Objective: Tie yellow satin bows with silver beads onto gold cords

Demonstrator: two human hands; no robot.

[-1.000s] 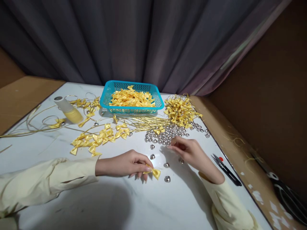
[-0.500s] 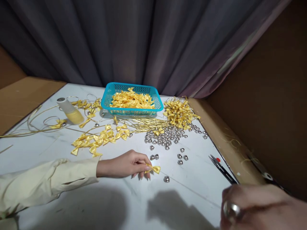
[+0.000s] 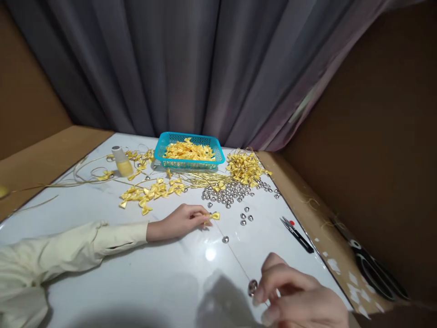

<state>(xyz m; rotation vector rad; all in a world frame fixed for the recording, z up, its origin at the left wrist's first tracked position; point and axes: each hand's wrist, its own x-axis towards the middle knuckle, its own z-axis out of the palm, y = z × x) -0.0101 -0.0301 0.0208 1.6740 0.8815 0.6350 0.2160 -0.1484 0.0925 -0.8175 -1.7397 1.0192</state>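
Note:
My left hand (image 3: pixel 184 221) rests over the white table with thumb and fingers pinched on a yellow ribbon bow (image 3: pixel 215 216). A thin thread (image 3: pixel 237 259) runs from the bow down to my right hand (image 3: pixel 297 291), which is closed on the thread at the lower right. One shiny silver bead (image 3: pixel 252 287) sits along the thread right at my right fingertips. Partway up, another silver bead (image 3: pixel 225 239) lies on or beside the thread; which of these, I cannot tell.
A blue basket (image 3: pixel 160 157) of yellow bows stands at the back. Piled silver beads (image 3: pixel 228 193), a bunch of bows on gold cords (image 3: pixel 246 168) and loose bows (image 3: pixel 150 193) lie before it. Also here: a bottle (image 3: pixel 122 161), thread snips (image 3: pixel 297 234), scissors (image 3: pixel 375 273).
My right hand has come leftward into fuller view, nearer my left hand, with the bead at its fingertips. The view has tilted and shifted. My left hand still holds the bow.

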